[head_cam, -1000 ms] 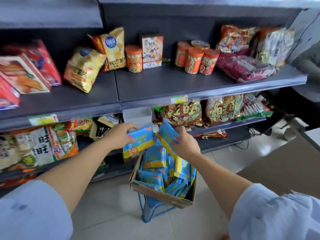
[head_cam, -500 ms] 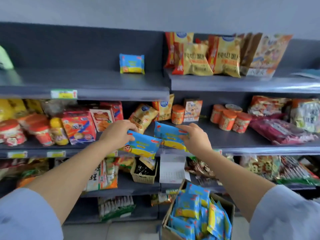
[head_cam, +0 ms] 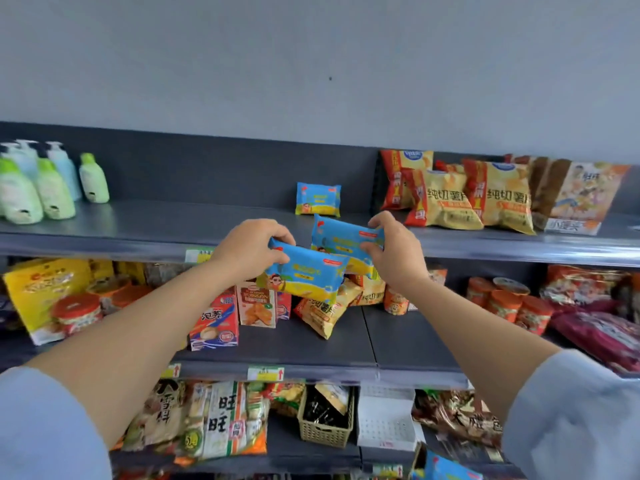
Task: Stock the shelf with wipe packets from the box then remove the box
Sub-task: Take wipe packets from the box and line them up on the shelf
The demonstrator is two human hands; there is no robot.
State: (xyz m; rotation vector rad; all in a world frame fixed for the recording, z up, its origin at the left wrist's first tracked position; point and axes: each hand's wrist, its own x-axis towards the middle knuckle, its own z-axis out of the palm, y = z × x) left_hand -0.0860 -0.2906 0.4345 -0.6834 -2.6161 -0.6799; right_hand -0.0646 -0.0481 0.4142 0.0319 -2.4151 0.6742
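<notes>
My left hand [head_cam: 247, 249] grips one blue and yellow wipe packet [head_cam: 304, 277] by its left end, just below the front edge of the top shelf [head_cam: 145, 220]. My right hand [head_cam: 394, 249] holds a second packet [head_cam: 341, 242] by its right end, raised to the shelf's edge. A third packet [head_cam: 318, 199] stands upright on the top shelf, behind the two held ones. Only a corner of the cardboard box [head_cam: 417, 460] shows at the bottom edge, with a blue packet [head_cam: 446, 467] inside it.
Green and white bottles [head_cam: 52, 183] stand at the left of the top shelf, yellow chip bags [head_cam: 460, 195] at its right. Bare shelf lies between them around the standing packet. Lower shelves hold snack boxes, orange jars [head_cam: 509, 301] and a beige basket [head_cam: 325, 420].
Both hands have risen with their packets from the middle shelf's height to the top shelf's edge. The view has tilted upward, so the box has dropped nearly out of sight.
</notes>
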